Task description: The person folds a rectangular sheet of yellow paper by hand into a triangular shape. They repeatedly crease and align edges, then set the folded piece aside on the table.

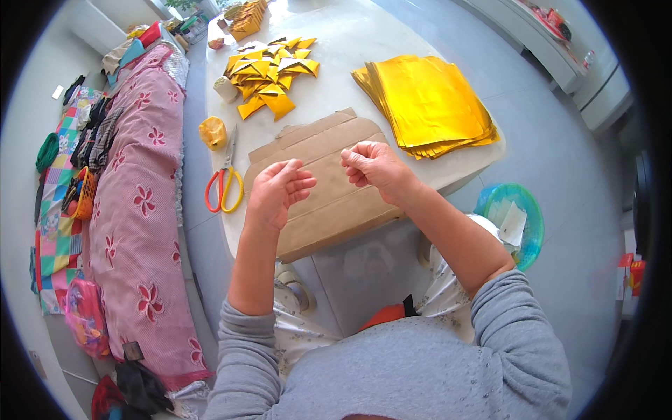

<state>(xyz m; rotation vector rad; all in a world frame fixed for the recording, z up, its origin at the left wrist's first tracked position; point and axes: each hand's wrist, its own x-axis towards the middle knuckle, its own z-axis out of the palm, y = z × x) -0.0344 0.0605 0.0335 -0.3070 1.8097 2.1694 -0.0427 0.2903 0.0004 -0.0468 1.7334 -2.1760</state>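
Both hands hover above a flat sheet of brown corrugated cardboard [328, 181] on the table. My left hand [281, 191] is over its left part, fingers loosely curled and a little apart, with nothing visible in it. To the right, my right hand [375, 170] has its thumb pressed against the curled fingers, and I see nothing between them. Beyond that hand lies a thick stack of gold foil paper sheets [430, 105]. Scissors [227, 173] with one red and one yellow handle rest left of the cardboard. A loose pile of folded gold paper pieces [270, 71] sits farther back.
Along the table's [341, 52] left edge stand a yellow lump [212, 133] and a whitish roll-like object [226, 89]. Gold folded pieces [248, 21] are packed together at the back. A teal plastic basket [541, 231] holding papers is by my right knee. A pink-covered sofa [142, 173] runs along the left.
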